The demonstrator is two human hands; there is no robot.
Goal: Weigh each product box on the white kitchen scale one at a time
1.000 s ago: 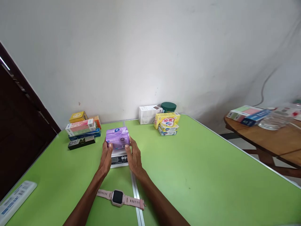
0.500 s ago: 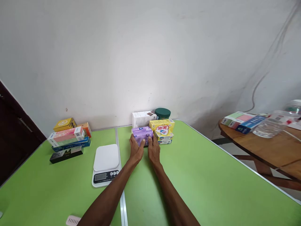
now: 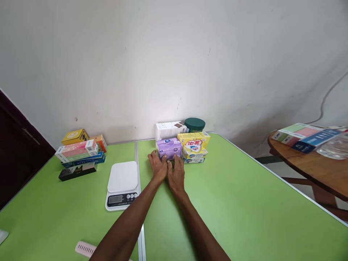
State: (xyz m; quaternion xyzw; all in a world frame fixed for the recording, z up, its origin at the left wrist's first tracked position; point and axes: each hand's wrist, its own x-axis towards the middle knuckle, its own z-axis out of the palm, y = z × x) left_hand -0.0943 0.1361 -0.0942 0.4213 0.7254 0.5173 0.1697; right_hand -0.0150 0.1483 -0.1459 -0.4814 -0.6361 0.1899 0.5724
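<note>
A purple tissue pack (image 3: 170, 148) rests on the green table in front of a white box (image 3: 170, 129) and left of the yellow boxes (image 3: 193, 142). My left hand (image 3: 158, 166) is at the pack's lower left front, fingers apart, with the tips against or very near it. Beside it, my right hand (image 3: 176, 174) has its fingers spread at the lower right front. Neither hand is wrapped round the pack. To the left of my hands lies a white kitchen scale (image 3: 123, 177) with a bare platform; my left forearm covers its lower right corner.
Several boxes, including a black box (image 3: 78, 171) and a pink box (image 3: 77, 150), are piled at the back left. A green-lidded tub (image 3: 195, 124) stands against the wall. My left arm partly hides a pink watch strap (image 3: 85, 248). A wooden table (image 3: 320, 170) is at right.
My hands lifted the tissue pack off the scale and carried it right, to beside the yellow boxes. Their grip on its sides has since loosened, and they now sit at its lower front.
</note>
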